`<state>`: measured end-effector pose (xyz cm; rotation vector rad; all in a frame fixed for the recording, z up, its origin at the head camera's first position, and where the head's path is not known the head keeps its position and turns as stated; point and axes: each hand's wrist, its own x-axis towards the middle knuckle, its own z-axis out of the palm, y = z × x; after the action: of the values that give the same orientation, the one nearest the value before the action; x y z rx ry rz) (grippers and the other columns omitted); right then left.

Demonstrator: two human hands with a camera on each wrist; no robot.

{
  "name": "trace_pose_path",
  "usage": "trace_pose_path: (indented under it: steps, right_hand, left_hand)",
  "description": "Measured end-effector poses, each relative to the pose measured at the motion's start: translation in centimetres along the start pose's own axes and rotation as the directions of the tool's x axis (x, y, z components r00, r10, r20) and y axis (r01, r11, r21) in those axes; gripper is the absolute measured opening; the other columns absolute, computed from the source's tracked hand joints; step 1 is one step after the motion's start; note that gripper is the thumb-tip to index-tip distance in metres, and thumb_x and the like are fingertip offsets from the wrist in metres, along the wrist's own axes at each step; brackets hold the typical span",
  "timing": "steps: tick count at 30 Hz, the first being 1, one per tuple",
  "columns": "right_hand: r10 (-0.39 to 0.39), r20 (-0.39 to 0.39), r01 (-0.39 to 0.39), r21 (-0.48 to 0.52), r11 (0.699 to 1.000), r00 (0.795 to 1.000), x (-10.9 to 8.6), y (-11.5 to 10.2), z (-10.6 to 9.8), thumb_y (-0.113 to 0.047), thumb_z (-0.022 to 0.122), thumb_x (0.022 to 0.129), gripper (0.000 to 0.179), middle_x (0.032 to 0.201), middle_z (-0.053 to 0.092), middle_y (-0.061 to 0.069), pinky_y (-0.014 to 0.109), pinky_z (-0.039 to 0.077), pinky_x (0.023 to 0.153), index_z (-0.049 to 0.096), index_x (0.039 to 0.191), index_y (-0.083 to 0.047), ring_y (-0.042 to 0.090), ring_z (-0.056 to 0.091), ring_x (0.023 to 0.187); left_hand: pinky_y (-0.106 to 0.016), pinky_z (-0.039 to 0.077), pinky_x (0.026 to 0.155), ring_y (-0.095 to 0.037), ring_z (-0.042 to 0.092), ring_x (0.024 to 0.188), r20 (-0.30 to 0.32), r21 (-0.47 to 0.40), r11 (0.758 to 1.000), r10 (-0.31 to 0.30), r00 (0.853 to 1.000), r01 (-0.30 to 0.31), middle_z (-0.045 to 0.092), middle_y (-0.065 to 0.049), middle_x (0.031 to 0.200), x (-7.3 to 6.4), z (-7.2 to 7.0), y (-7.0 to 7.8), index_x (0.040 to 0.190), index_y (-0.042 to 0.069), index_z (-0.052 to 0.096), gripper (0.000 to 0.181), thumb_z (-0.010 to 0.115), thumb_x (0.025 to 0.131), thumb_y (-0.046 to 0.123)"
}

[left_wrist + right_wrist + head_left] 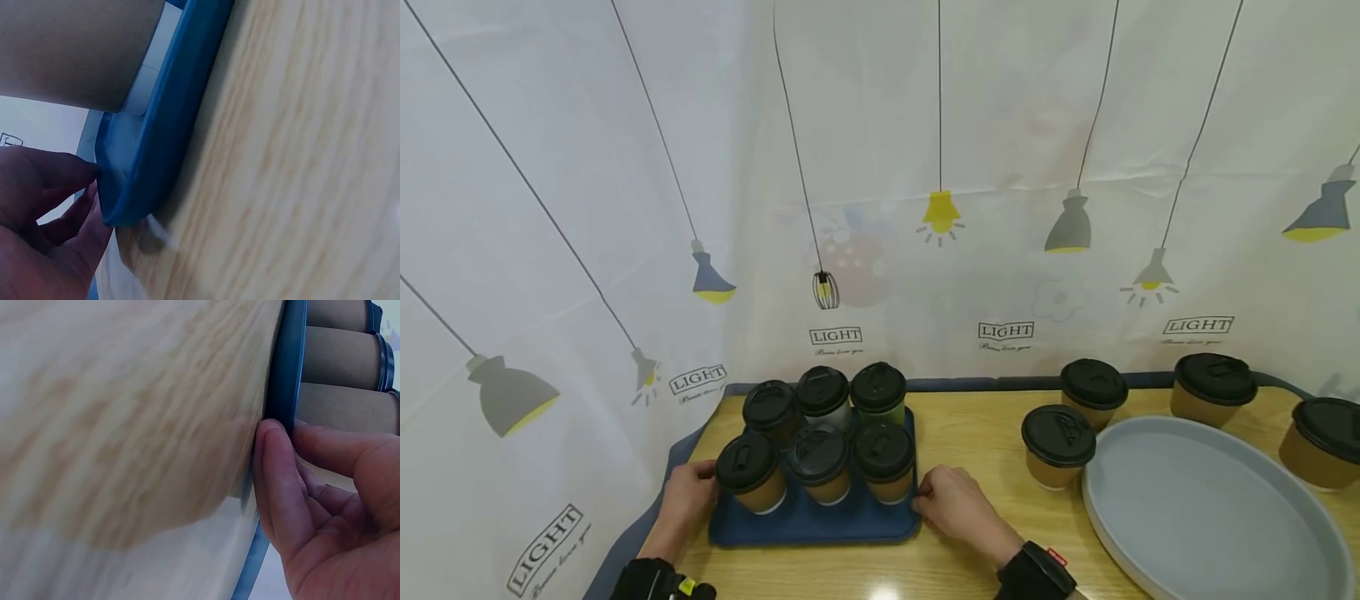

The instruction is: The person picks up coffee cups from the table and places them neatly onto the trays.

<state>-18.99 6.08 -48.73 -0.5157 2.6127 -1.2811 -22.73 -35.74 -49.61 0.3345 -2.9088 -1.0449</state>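
Note:
A dark blue rectangular tray (820,532) holds several paper coffee cups (889,489) with black lids, standing in two rows. My left hand (691,498) grips the tray's left edge. In the left wrist view, the thumb and fingers (69,172) pinch the tray rim (164,119) beside a brown cup (69,53). At the opposite edge, my right hand (958,504) pinches the rim. The right wrist view shows its thumb on the cup side of the tray wall (287,369) and the fingertips (272,434) on the outer side, low near the wooden surface.
To the right on the wooden table (970,417) stands a large round grey tray (1210,508). Lidded brown cups stand around it: two at its left (1060,450), one behind (1213,390) and one at the far right (1326,442). A lamp-printed cloth (925,275) hangs behind the table.

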Motion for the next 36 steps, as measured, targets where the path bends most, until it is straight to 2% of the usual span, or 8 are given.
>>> trace_pose_path:
  steps: [9, 16, 23, 28, 33, 36]
  right_hand:
    - [0.035, -0.046, -0.037, -0.047, 0.998, 0.998, 0.8, 0.0, 0.2, -0.002, 0.072, 0.090, 0.028, 0.051, 0.052, -0.008, 0.023, 0.031, 0.046, 0.066, 0.064, -0.010, 0.007, 0.044, 0.045]
    - [0.028, -0.078, -0.034, -0.076, 0.997, 0.997, 1.5, 0.0, 0.3, -0.001, 0.073, 0.089, 0.029, 0.052, 0.051, -0.007, 0.023, 0.033, 0.048, 0.064, 0.063, -0.010, 0.009, 0.045, 0.047]
    - [0.021, -0.069, -0.027, -0.081, 0.996, 0.997, 2.1, 0.0, 1.1, -0.003, 0.072, 0.089, 0.029, 0.051, 0.052, -0.009, 0.023, 0.034, 0.049, 0.065, 0.062, -0.011, 0.009, 0.046, 0.047]
    - [0.054, -0.049, -0.056, -0.026, 0.998, 0.997, 2.2, 0.0, 0.9, -0.003, 0.072, 0.090, 0.027, 0.053, 0.057, -0.006, 0.023, 0.036, 0.048, 0.066, 0.065, -0.010, 0.009, 0.050, 0.047]
    - [0.084, 0.008, -0.084, 0.060, 0.995, 0.996, 2.0, 0.1, 0.2, -0.013, 0.072, 0.093, 0.025, 0.058, 0.061, -0.003, 0.023, 0.038, 0.050, 0.070, 0.069, -0.007, 0.009, 0.052, 0.051]
    - [0.095, 0.046, -0.098, 0.063, 0.993, 0.994, 1.1, -0.5, -0.8, -0.022, 0.071, 0.096, 0.023, 0.066, 0.066, -0.001, 0.027, 0.043, 0.054, 0.075, 0.083, -0.004, 0.011, 0.057, 0.058]
  left_hand:
    - [-0.050, 0.056, 0.085, -0.037, 0.066, 0.101, -0.035, -0.004, 1.000, -0.031, 0.999, 0.031, 0.071, -0.026, 0.113, 0.3, 0.5, 0.4, 0.122, -0.009, 0.070, 0.033, 0.059, 0.097, 0.008]
    - [-0.060, 0.050, 0.097, -0.048, 0.062, 0.115, -0.080, 0.002, 1.000, -0.003, 0.997, 0.003, 0.069, -0.030, 0.119, 0.8, 1.0, 0.7, 0.123, -0.010, 0.070, 0.034, 0.056, 0.097, 0.008]
    - [-0.059, 0.051, 0.094, -0.046, 0.064, 0.108, -0.122, 0.004, 1.000, 0.018, 0.992, -0.017, 0.070, -0.030, 0.114, 1.2, 0.7, 0.1, 0.119, -0.011, 0.071, 0.032, 0.058, 0.094, 0.006]
    - [-0.058, 0.052, 0.093, -0.045, 0.064, 0.107, -0.122, -0.004, 0.999, 0.039, 0.992, -0.040, 0.070, -0.030, 0.115, 1.4, 0.6, -0.1, 0.120, -0.011, 0.071, 0.034, 0.058, 0.095, 0.008]
    - [-0.057, 0.050, 0.095, -0.045, 0.062, 0.112, -0.113, -0.075, 0.997, 0.006, 0.994, -0.015, 0.067, -0.032, 0.121, 0.9, 0.7, -0.3, 0.125, -0.012, 0.067, 0.035, 0.057, 0.098, 0.009]
    - [-0.055, 0.050, 0.099, -0.045, 0.059, 0.119, -0.093, -0.169, 0.985, -0.041, 0.995, 0.025, 0.062, -0.032, 0.130, 0.2, 0.7, -0.5, 0.133, -0.012, 0.061, 0.039, 0.055, 0.102, 0.012]
